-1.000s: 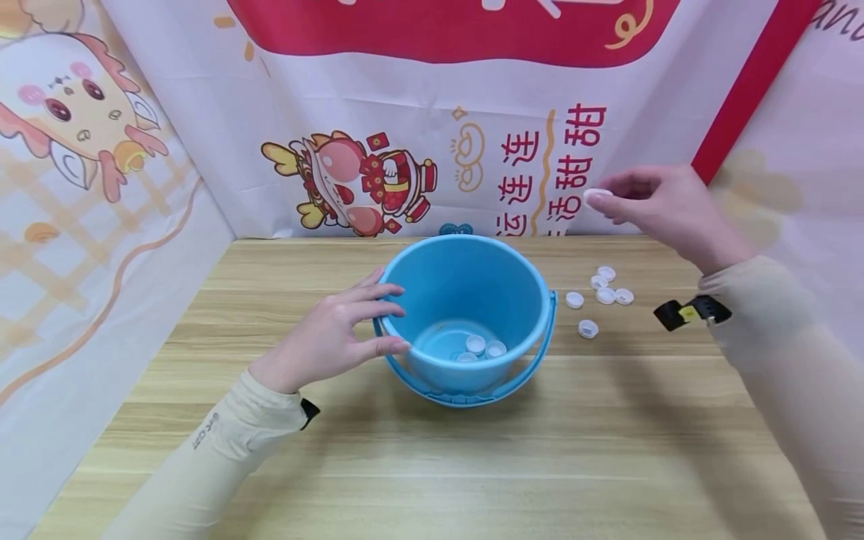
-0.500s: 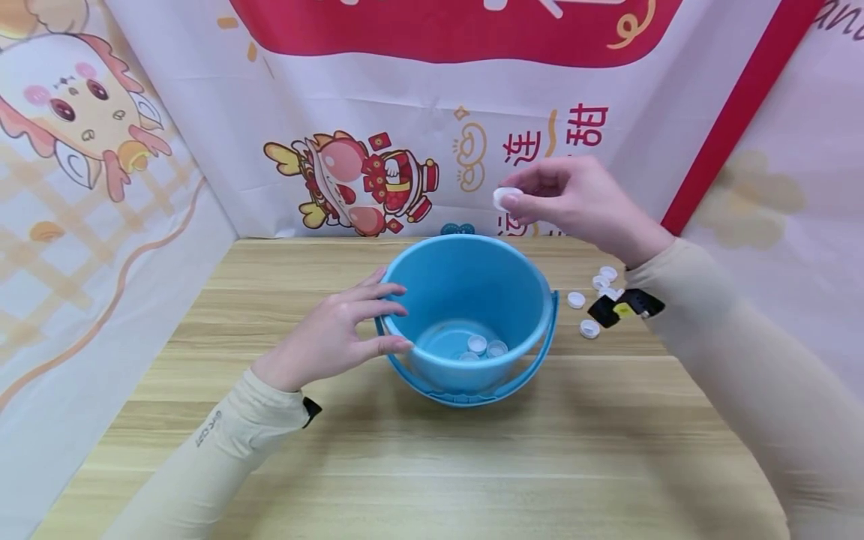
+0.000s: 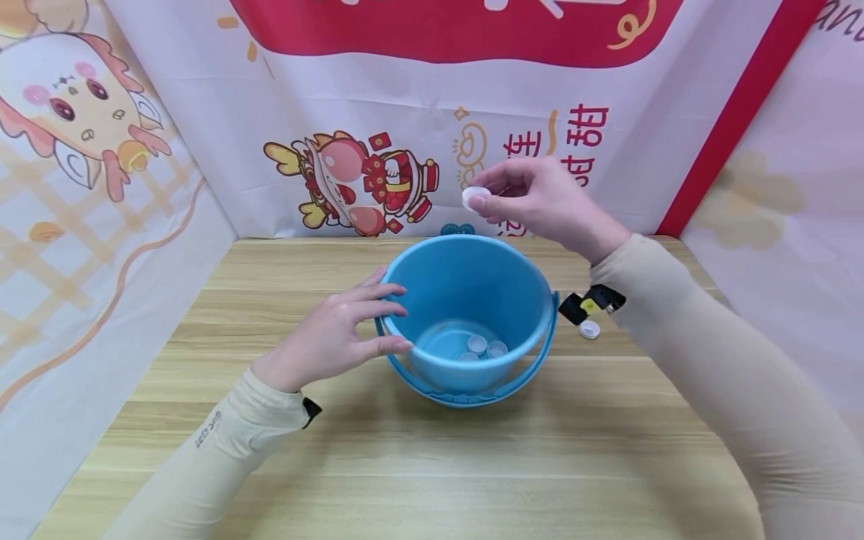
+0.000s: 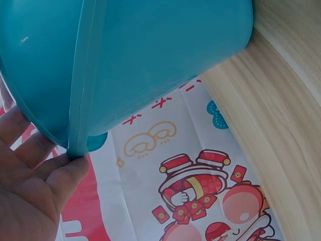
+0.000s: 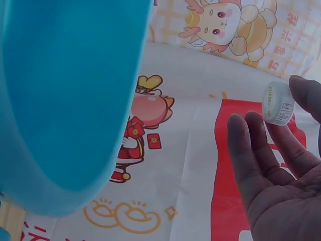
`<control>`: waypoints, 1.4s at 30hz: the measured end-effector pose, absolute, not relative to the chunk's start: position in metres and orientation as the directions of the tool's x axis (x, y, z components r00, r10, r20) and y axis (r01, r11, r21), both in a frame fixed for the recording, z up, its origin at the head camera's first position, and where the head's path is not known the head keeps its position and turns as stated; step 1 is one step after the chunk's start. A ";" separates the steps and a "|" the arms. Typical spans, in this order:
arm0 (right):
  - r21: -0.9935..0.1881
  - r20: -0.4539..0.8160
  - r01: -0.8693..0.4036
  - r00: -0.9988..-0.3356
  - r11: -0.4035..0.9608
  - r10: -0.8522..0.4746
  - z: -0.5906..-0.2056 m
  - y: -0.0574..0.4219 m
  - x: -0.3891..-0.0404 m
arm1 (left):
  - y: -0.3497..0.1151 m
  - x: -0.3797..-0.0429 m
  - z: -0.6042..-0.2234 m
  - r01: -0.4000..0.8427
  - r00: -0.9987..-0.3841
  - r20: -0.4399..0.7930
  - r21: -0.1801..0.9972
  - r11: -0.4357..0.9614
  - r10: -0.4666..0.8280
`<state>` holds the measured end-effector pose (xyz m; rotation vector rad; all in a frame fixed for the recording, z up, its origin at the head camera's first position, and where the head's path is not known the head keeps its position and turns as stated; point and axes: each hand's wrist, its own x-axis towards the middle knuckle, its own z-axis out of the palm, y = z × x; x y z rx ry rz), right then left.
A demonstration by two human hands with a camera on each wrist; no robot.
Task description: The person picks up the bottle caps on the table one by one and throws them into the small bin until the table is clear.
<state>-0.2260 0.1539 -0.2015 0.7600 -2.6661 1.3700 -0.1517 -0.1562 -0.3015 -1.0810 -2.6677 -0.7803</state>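
A blue bucket [image 3: 466, 274] stands upright on the wooden table, its handle [image 3: 466, 400] hanging down at the front. My left hand [image 3: 327, 334] grips the bucket's left rim, fingers over the edge and thumb outside, as the left wrist view also shows. Above the bucket's far side, my right hand [image 3: 543, 201] pinches a white bottle cap [image 3: 476, 199] between thumb and fingers. Printed characters show on this bottle cap [image 5: 278, 103] in the right wrist view. Several white caps [image 3: 477, 345] lie on the bucket's floor, toward the near side.
Right of the bucket, one white cap [image 3: 589, 330] shows on the wooden table [image 3: 418, 480]; the right forearm [image 3: 682, 330] hides the others there. Printed cloth [image 3: 223, 112] hangs behind the table and along both sides.
My right hand has moved left with the bottle cap, from above the loose caps to over the bucket. Its forearm now covers most of those caps. My left hand stays on the rim.
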 end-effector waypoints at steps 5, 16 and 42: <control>-0.750 0.250 -0.445 -0.876 0.489 -0.413 -0.204 0.152 -0.229 | -0.156 -0.151 -0.301 0.688 -0.725 0.332 0.407 0.602 0.604; -0.719 0.233 -0.450 -0.874 0.530 -0.426 -0.206 0.158 -0.230 | -0.156 -0.152 -0.303 0.695 -0.718 0.346 0.399 0.598 0.603; -0.536 0.009 -0.079 -0.996 0.841 -0.087 -0.318 0.332 -0.252 | -0.156 -0.155 -0.306 0.728 -0.685 0.391 0.380 0.570 0.615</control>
